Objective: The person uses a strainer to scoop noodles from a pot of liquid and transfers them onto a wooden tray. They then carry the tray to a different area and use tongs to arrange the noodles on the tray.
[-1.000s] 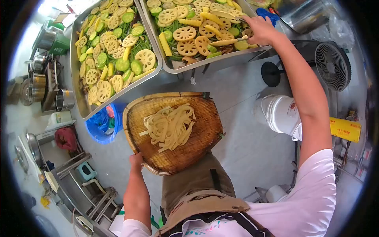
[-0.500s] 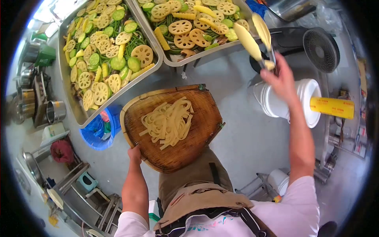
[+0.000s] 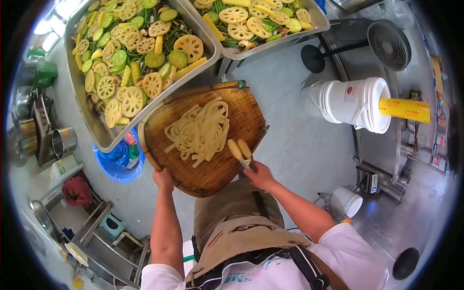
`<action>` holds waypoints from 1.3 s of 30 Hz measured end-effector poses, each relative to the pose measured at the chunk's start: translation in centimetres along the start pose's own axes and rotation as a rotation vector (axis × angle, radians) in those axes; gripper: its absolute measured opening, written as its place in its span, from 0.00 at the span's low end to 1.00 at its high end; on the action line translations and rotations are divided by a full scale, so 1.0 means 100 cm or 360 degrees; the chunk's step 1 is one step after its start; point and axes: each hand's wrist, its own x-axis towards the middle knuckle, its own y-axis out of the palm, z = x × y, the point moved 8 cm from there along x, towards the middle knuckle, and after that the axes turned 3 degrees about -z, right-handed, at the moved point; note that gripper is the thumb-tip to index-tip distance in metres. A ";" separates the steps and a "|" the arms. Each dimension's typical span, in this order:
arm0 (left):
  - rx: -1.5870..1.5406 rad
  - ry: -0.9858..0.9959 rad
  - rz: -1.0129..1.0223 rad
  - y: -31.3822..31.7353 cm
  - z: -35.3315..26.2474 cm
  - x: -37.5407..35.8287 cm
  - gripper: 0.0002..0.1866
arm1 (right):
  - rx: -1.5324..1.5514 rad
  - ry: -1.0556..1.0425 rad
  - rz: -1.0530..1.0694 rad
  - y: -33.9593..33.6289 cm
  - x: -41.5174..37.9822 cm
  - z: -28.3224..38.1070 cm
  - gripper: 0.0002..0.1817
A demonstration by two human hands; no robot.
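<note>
My left hand [image 3: 163,179] grips the near-left rim of a shallow woven bamboo basket [image 3: 245,108]. A loose pile of wide, pale flat noodles [image 3: 199,130] lies in the basket. My right hand [image 3: 261,176] is closed round tongs [image 3: 239,150] with metal arms and cream-coloured ends. Those ends are close together over the basket's right part, just right of the noodles, with nothing visible between them. Beyond the basket, a metal tray [image 3: 107,137] holds lotus root slices [image 3: 189,47], cucumber-like green slices, green beans and yellow strips.
A second metal tray [image 3: 290,38] of similar vegetables stands at top right. Below the left tray is a blue-lined bin [image 3: 113,171]. To the right are a white bucket [image 3: 350,99] with a yellow box [image 3: 408,110] at its lid and a black fan [image 3: 389,44].
My right hand has brought the tongs down and left from beside the right tray to the basket. Their ends have come closer together. The basket has shifted slightly up and left in view.
</note>
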 end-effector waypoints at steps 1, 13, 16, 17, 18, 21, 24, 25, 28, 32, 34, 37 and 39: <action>0.0027 0.0014 -0.0009 0.000 -0.005 -0.002 0.13 | -0.0208 -0.0087 0.0030 0.022 0.007 -0.001 0.27; 0.0054 0.0051 0.0013 -0.001 0.002 0.005 0.13 | -0.0654 -0.0210 -0.0350 0.070 0.112 0.058 0.19; 0.0081 0.0095 -0.0009 -0.002 0.006 0.003 0.13 | -0.0758 -0.0552 -0.0590 0.033 0.092 0.048 0.16; 0.0088 0.0071 -0.0003 -0.003 0.002 0.002 0.13 | -0.0544 -0.0427 -0.0612 0.020 0.091 0.036 0.15; 0.0094 0.0049 0.0000 -0.003 -0.002 0.000 0.13 | -0.0327 -0.0304 -0.0630 0.011 0.091 0.025 0.15; 0.0174 0.0009 -0.0020 -0.004 -0.002 0.000 0.13 | 0.0189 -0.0038 -0.0420 -0.009 0.048 0.051 0.14; 0.0057 0.0078 -0.0052 -0.003 0.006 0.006 0.11 | 0.0526 0.0109 -0.0347 -0.008 0.035 0.048 0.12; 0.0067 0.0086 -0.0035 -0.003 0.004 0.004 0.11 | 0.0622 0.0180 -0.0319 -0.008 0.029 0.053 0.11; 0.0085 0.0061 0.0000 -0.003 -0.005 -0.002 0.11 | 0.0809 0.0167 -0.0215 0.005 0.028 0.068 0.11; 0.0034 -0.0027 0.0044 -0.003 -0.006 -0.005 0.12 | 0.0469 0.0074 0.0125 0.060 0.035 0.095 0.15; -0.0011 -0.0053 0.0094 -0.002 -0.003 -0.001 0.12 | 0.0215 -0.0165 0.0242 0.102 0.037 0.110 0.16; -0.0100 -0.0156 0.0171 -0.002 0.000 -0.001 0.11 | -0.0273 -0.0211 0.0459 0.146 0.030 0.116 0.18; -0.0180 -0.0269 0.0203 -0.002 -0.005 -0.006 0.11 | -0.0504 -0.0312 0.0556 0.155 0.029 0.113 0.21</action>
